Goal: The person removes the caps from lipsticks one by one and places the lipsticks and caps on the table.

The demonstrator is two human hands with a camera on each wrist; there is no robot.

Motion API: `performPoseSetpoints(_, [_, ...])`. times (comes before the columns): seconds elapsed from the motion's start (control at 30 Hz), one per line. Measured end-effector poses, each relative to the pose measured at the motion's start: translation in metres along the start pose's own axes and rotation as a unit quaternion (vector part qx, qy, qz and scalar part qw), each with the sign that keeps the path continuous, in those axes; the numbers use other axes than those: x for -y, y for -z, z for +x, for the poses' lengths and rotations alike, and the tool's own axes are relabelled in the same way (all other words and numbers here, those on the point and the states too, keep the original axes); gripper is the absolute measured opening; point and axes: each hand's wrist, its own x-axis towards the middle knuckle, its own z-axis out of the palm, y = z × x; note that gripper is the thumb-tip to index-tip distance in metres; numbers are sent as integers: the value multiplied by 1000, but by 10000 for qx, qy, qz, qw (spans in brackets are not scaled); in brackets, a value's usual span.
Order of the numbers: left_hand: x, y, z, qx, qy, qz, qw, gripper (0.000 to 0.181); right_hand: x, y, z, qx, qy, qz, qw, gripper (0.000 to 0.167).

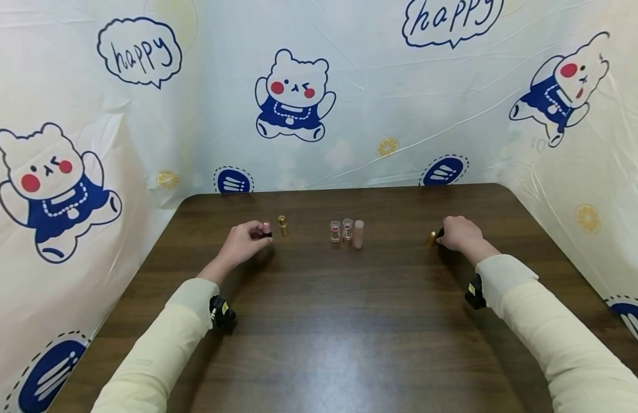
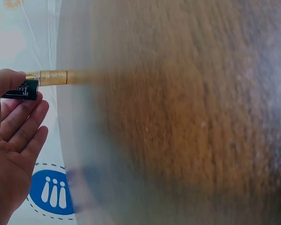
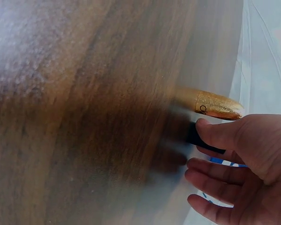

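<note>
Pale glare pools on the tabletop (image 1: 345,341), while both wrist views look dimmer and blurry.

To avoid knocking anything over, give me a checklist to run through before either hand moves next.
1. Left hand grips its dark tube: ok, pinched.
2. Right hand grips its black tube: ok, pinched.
3. Left gold tube free of the left hand: cannot tell; very close.
4. Right gold tube free of the right hand: cannot tell; very close.
5. Two clear tubes and pink tube upright: ok.
6. Middle group out of both hands' way: ok, standing apart from them.
</note>
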Motion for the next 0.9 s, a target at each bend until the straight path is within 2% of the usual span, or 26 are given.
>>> performPoseSetpoints(0.53, [9,8,-2,28,239,209,9995,25,1,1,1,115,-8,-95,9999,23])
performPoseSetpoints(0.9, [12,10,-1,5,200,259,9995,24,1,0,1,96,117,-148,9998,25])
